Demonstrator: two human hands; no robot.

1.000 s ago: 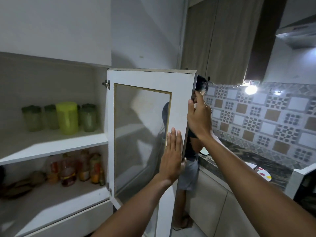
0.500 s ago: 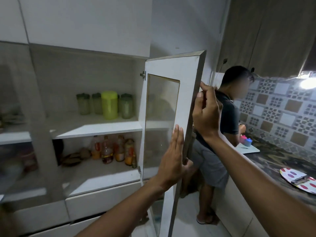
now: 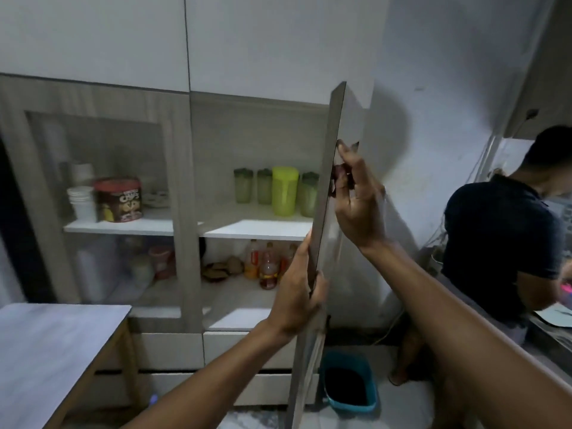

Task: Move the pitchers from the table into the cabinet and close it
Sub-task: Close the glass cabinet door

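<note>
The cabinet door (image 3: pixel 325 193) stands edge-on to me, swung about halfway out from the cabinet (image 3: pixel 260 230). My left hand (image 3: pixel 297 292) clasps the door's free edge low down, thumb on the outer side. My right hand (image 3: pixel 356 199) holds the same edge higher up from the outside, fingers curled over it. On the upper shelf stand a lime-green pitcher (image 3: pixel 284 191) and three dark-green lidded pitchers (image 3: pixel 244 185) beside it, one partly hidden by the door.
Bottles (image 3: pixel 268 267) stand on the lower shelf. A closed glass door (image 3: pixel 99 212) at left shows a snack tin and cups. A table corner (image 3: pixel 55 345) is lower left. A teal bin (image 3: pixel 349 382) sits on the floor. A person (image 3: pixel 501 236) stands at the right counter.
The view has swung left and the door has turned toward the cabinet, now seen edge-on. Both hands have stayed on its free edge.
</note>
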